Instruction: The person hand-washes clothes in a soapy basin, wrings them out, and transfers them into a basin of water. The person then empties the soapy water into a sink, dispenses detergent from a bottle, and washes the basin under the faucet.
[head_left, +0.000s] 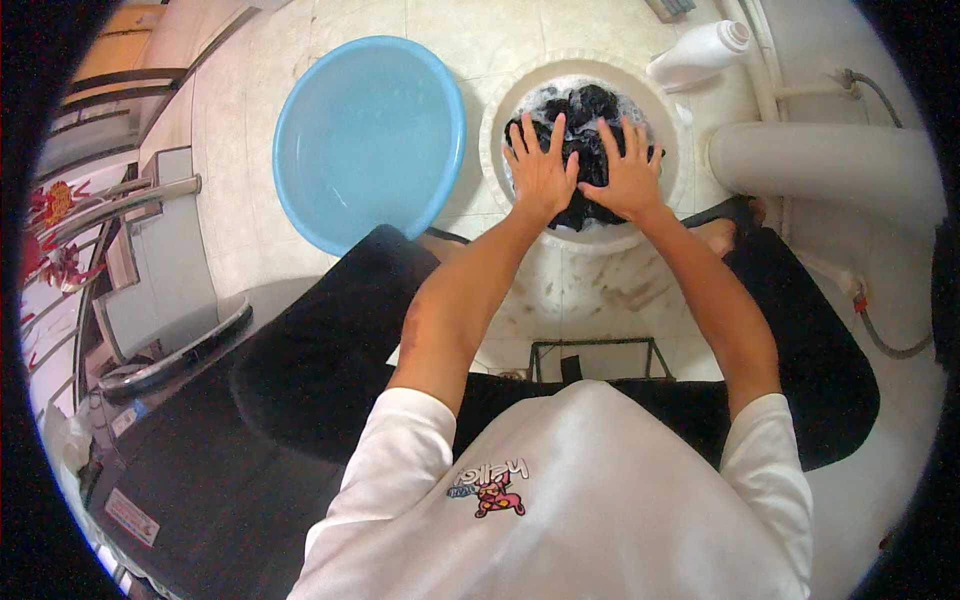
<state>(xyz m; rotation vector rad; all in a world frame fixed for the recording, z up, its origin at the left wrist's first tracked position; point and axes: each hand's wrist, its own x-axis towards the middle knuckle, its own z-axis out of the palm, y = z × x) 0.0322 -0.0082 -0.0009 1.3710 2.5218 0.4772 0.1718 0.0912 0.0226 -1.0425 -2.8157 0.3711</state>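
Observation:
Between my feet stands a round cream plastic basin (496, 202) with a scalloped rim. Black wet cloth (592, 105) lies bunched inside it, with white suds (546, 96) around its edges. My left hand (541, 172) rests flat on the left part of the cloth, fingers spread. On the right part lies my right hand (626, 174), palm down, its fingers also apart. The thumbs almost meet over the middle. Neither hand grips a fold that I can see; how deep the water is stays hidden under the cloth.
Left of the basin sits a larger blue plastic basin (367, 150). A white plastic bottle (697, 56) stands at the upper right, near a thick white pipe (817, 161) along the wall. Light tiles (555, 285) cover the floor. A black appliance (202, 480) is at the lower left.

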